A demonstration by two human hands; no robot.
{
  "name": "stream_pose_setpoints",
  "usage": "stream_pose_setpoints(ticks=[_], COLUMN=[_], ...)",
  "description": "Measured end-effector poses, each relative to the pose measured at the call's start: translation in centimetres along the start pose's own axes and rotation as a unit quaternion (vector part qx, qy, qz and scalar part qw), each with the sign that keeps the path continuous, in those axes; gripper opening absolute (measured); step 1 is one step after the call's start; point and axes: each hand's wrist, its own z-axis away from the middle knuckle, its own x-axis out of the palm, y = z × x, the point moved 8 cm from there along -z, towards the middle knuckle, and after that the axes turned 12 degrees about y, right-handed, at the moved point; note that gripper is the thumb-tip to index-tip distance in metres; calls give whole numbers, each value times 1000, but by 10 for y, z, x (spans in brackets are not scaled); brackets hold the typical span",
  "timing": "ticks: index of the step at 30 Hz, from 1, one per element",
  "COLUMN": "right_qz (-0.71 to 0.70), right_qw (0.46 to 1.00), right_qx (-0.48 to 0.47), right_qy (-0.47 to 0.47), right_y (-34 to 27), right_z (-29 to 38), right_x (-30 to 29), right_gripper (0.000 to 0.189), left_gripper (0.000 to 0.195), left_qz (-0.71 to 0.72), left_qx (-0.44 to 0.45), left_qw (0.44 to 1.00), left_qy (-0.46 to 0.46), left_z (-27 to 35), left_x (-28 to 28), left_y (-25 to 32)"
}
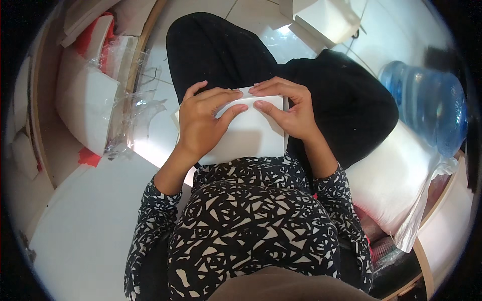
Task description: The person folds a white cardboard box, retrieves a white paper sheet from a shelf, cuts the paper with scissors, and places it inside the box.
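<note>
A white paperboard box rests on my lap, its broad face turned up towards me. My left hand holds it at the far edge, the thumb on the upper face and the fingers over a narrow folded strip. From the other side my right hand pinches the same edge, its thumb just a little apart from the left thumb. The box's right side wall shows as a thin strip. Its underside is hidden, and my left hand covers part of the left side.
A blue water jug lies at the right, by a stuffed white sack. Another white box is on the tiled floor ahead. Clear plastic wrap and white packages crowd the wooden shelf edge at left.
</note>
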Motion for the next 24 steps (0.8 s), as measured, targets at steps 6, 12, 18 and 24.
stream_pose_setpoints(ticks=[6, 12, 18, 24], right_qz=[6, -4, -16, -21], right_qw=[999, 999, 998, 997], right_qx=[32, 34, 60, 67], right_qy=[1, -15, -28, -23], right_y=[-1, 1, 6, 9], right_z=[2, -3, -1, 0], right_x=[4, -6, -2, -5], right_gripper=[16, 17, 17, 17], left_gripper=[17, 22, 17, 13], left_qz=[-9, 15, 23, 15], left_qx=[-2, -42, 26, 22], left_qw=[1000, 997, 999, 1000], left_qy=[-23, -71, -30, -6], left_z=[-1, -4, 8, 7], left_x=[-3, -22, -26, -24], left_y=[2, -25, -41, -36])
